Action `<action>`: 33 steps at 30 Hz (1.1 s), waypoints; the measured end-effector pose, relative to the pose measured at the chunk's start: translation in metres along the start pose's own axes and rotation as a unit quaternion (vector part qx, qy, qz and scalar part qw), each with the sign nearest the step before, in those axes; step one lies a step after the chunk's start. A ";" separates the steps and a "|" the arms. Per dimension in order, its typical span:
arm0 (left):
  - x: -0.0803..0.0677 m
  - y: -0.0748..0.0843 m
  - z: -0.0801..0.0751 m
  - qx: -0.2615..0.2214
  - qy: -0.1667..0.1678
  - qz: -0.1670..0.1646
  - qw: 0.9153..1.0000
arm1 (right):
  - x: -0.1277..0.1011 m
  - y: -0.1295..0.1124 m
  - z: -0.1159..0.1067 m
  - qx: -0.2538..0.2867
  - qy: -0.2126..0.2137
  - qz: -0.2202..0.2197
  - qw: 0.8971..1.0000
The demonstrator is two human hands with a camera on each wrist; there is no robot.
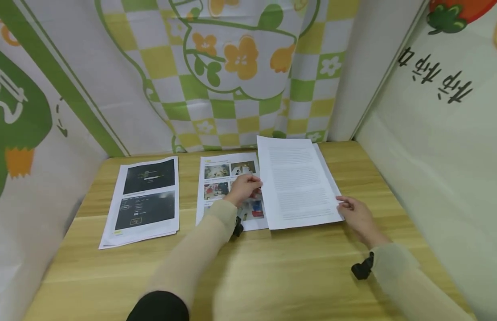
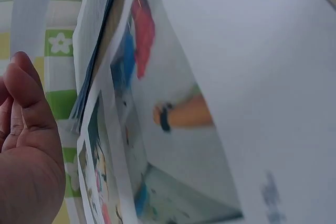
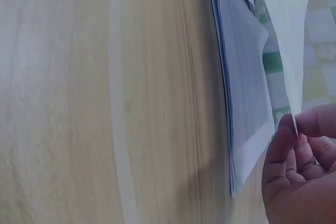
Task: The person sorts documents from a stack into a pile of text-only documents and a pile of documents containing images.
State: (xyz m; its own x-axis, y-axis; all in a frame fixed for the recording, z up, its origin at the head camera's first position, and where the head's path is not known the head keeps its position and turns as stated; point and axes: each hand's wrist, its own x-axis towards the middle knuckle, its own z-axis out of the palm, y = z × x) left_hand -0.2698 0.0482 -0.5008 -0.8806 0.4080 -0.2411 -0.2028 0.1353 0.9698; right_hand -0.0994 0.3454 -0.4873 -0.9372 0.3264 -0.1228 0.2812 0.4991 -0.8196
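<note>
A printed sheet of paper point(image 1: 296, 183) is raised above the right-hand stack of papers point(image 3: 247, 87), which it mostly covers in the head view. My left hand point(image 1: 244, 188) pinches the sheet's left edge, fingertips and thumb together. At the lower right edge, my right hand point(image 1: 357, 219) pinches the same sheet between thumb and fingers; the right wrist view shows the paper edge-on there. Under my left forearm lie pages with colour photos point(image 1: 216, 189), partly hidden by the left hand and the raised sheet.
Another stack of papers point(image 1: 148, 196), with dark printed pictures on top, lies at the left of the wooden table point(image 1: 304, 272). A checked, flowered cloth point(image 1: 232, 111) hangs behind the table, and pale printed walls point(image 1: 441, 147) stand on both sides.
</note>
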 end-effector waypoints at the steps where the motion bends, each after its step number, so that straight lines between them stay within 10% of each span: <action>1: 0.000 0.000 0.001 -0.004 -0.003 -0.001 1.000 | 0.000 0.001 0.000 0.000 0.000 -0.002 1.000; 33: 0.025 -0.008 0.053 0.030 -0.002 -0.047 0.998 | 0.027 0.010 -0.005 0.030 0.041 0.079 0.996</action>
State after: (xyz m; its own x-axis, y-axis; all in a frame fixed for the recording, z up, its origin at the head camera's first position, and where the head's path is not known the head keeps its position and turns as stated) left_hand -0.2678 0.1054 -0.5161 -0.8574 0.3941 -0.3311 -0.2587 0.2261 0.9391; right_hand -0.1211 0.3636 -0.4956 -0.8621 0.4616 -0.2089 0.4079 0.3878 -0.8266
